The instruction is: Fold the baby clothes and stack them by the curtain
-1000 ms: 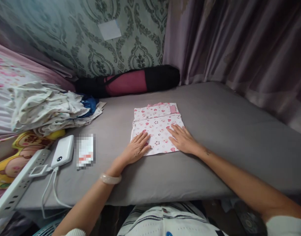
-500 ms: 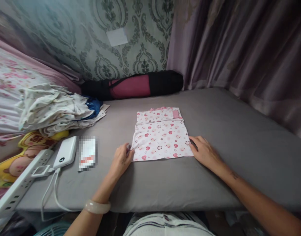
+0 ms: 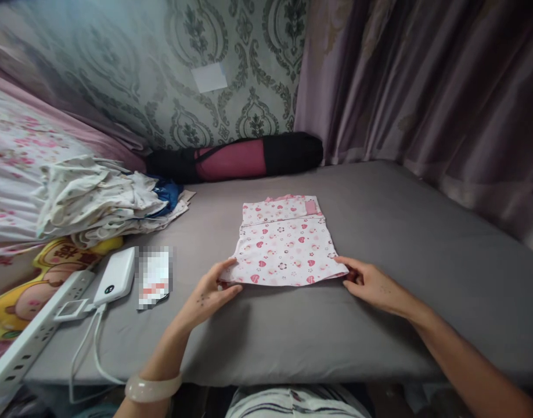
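Observation:
A folded piece of clothing (image 3: 284,249), white with pink hearts and small flowers, lies in front of me on a grey-covered surface (image 3: 292,337). Its far part is folded over and shows a pink patch and pink trim. My left hand (image 3: 212,290) grips the near left corner between thumb and fingers. At the near right corner, my right hand (image 3: 368,284) pinches the cloth the same way. The near edge is lifted slightly off the surface between both hands.
A white power bank (image 3: 116,276) with cables sits by a power strip (image 3: 40,331) at left, beside a blurred packet (image 3: 154,278). Behind them are piled clothes (image 3: 96,197) and a yellow plush cushion (image 3: 40,278). A black and pink long bag (image 3: 231,159) lies along the wall.
Both hands have shifted their hold at the near corners, my left hand moving slightly outward. The near edge, flat before, is now raised and stretched a little wider.

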A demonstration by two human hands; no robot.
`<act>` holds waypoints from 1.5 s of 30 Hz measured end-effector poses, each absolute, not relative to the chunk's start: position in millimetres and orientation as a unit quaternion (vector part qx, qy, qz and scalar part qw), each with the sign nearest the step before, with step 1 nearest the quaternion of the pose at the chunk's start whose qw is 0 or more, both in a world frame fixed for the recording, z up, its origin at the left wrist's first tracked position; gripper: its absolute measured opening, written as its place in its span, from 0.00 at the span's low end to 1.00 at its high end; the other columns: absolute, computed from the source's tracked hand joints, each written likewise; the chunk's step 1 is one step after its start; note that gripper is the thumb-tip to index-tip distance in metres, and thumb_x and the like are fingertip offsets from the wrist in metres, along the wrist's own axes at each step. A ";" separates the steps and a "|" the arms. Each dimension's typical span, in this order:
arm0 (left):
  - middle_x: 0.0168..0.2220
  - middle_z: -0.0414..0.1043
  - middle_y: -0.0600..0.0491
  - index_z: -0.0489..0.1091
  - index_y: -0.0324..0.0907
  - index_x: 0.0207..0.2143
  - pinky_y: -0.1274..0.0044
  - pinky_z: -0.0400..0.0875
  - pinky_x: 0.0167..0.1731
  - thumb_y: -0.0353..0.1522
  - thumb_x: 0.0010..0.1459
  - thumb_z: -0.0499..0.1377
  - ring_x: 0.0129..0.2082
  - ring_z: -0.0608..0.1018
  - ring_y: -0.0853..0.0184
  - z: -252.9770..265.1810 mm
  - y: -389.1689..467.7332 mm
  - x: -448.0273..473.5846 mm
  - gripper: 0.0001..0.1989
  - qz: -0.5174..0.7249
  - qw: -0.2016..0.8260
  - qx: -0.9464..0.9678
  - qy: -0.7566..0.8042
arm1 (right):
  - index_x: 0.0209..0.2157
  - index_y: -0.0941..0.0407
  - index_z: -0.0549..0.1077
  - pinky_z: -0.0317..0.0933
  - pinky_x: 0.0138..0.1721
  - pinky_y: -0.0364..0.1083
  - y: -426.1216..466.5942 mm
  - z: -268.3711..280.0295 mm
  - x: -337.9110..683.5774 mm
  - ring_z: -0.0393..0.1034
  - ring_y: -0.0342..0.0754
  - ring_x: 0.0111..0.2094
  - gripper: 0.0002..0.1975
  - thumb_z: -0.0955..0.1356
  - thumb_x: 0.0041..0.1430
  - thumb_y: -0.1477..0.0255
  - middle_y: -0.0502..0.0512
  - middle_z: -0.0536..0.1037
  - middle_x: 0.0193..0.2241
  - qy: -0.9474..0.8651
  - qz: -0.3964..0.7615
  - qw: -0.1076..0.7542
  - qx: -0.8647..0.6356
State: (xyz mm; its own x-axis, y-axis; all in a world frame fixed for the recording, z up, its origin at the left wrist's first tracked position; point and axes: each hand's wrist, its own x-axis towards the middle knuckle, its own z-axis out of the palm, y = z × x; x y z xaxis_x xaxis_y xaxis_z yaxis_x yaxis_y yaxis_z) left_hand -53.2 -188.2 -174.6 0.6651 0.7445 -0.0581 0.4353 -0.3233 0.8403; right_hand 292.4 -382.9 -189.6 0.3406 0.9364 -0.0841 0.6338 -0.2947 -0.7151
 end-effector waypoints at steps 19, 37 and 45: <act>0.39 0.69 0.49 0.72 0.47 0.49 0.77 0.70 0.36 0.34 0.64 0.50 0.35 0.74 0.67 -153.1 -186.5 -84.5 0.16 0.141 0.245 0.925 0.253 | 0.38 0.52 0.76 0.63 0.39 0.43 -412.7 -147.0 290.0 0.71 0.45 0.37 0.14 0.60 0.66 0.66 0.53 0.76 0.38 -0.654 0.136 0.265 -0.695; 0.21 0.65 0.57 0.68 0.40 0.29 0.80 0.59 0.24 0.37 0.59 0.51 0.23 0.68 0.69 -188.2 -106.7 34.8 0.12 0.368 0.314 0.713 0.508 | 0.41 0.58 0.73 0.61 0.35 0.43 -271.6 -183.5 318.5 0.71 0.50 0.36 0.15 0.58 0.62 0.69 0.58 0.78 0.35 -0.409 0.057 0.332 -0.848; 0.32 0.74 0.50 0.68 0.42 0.36 0.78 0.62 0.32 0.29 0.63 0.47 0.34 0.75 0.64 -196.9 -82.6 70.7 0.10 0.327 0.216 0.724 0.568 | 0.51 0.57 0.68 0.59 0.37 0.45 -234.5 -180.8 314.9 0.73 0.53 0.41 0.18 0.54 0.69 0.67 0.62 0.78 0.41 -0.376 0.026 0.194 -0.906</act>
State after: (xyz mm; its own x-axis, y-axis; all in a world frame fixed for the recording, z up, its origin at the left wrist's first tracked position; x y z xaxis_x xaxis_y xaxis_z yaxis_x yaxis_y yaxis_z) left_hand 70.7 -82.6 -196.9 0.1418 0.9634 0.2276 0.6808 -0.2618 0.6841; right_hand 314.9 -234.5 -180.8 0.7162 0.6909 0.0984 0.6705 -0.6422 -0.3715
